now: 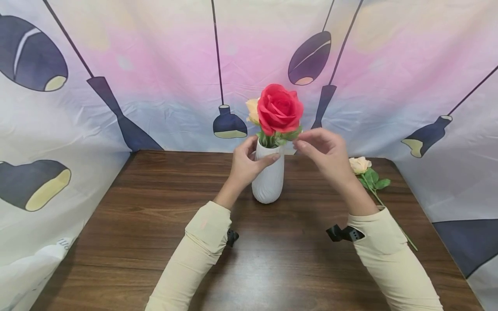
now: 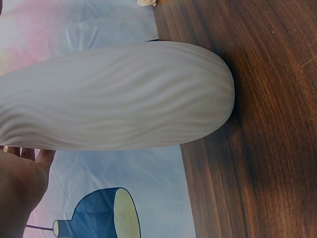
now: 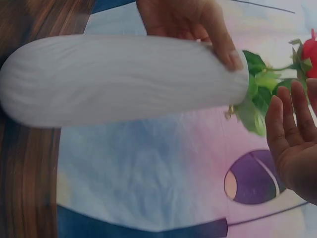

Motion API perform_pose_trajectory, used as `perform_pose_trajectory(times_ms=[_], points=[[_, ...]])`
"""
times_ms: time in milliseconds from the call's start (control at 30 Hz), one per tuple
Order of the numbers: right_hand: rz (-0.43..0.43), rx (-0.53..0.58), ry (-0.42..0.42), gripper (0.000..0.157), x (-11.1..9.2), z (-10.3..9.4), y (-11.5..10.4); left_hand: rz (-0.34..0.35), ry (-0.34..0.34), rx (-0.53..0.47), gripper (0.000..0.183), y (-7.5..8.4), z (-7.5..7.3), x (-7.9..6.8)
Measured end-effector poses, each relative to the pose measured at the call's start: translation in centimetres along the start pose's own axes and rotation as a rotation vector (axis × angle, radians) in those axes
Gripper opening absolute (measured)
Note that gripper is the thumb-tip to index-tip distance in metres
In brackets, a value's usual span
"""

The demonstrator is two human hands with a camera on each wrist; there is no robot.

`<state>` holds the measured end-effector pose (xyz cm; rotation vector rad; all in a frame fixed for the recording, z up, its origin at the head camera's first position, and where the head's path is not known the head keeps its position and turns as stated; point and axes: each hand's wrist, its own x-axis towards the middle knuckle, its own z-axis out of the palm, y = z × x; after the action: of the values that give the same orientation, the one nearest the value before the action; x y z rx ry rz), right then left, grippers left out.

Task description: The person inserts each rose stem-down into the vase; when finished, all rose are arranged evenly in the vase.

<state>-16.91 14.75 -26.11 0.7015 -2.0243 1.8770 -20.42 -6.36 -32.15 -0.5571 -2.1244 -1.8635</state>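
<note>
A white vase (image 1: 268, 181) with wavy ridges stands upright on the table. A red rose (image 1: 280, 108) rises from its mouth, with a pale yellow rose (image 1: 253, 111) partly hidden behind it. My left hand (image 1: 247, 162) grips the vase just below the rim, its thumb across the front, which the right wrist view also shows. At the right of the red bloom, my right hand (image 1: 324, 151) has its fingertips right at the green leaves (image 1: 291, 134) under the flower. In the right wrist view its fingers (image 3: 292, 116) are extended beside the leaves (image 3: 260, 94).
A cream rose (image 1: 359, 165) with a long leafy stem lies on the right side of the wooden table (image 1: 155, 207), partly behind my right forearm. A printed cloth (image 1: 167, 65) with lamp drawings hangs behind the table and along both sides.
</note>
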Motion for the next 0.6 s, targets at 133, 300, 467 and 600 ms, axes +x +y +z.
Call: perform_pose_trajectory(times_ms=[133,300,467,600], points=[[0.040,0.001,-0.014,0.026,-1.4,-1.4,0.2,0.000,0.010,0.009,0.055,0.0,0.0,0.0],[0.085,-0.005,-0.021,0.028,-3.4,-3.5,1.0,-0.002,0.012,0.009,0.056,-0.1,0.1,0.0],[0.111,-0.036,-0.017,0.020,-5.0,-6.5,3.4,-0.005,0.014,0.004,0.056,-0.1,0.1,0.0],[0.154,-0.090,0.031,0.017,-5.8,-9.3,6.3,-0.003,0.019,-0.003,0.055,-0.1,0.1,0.0]])
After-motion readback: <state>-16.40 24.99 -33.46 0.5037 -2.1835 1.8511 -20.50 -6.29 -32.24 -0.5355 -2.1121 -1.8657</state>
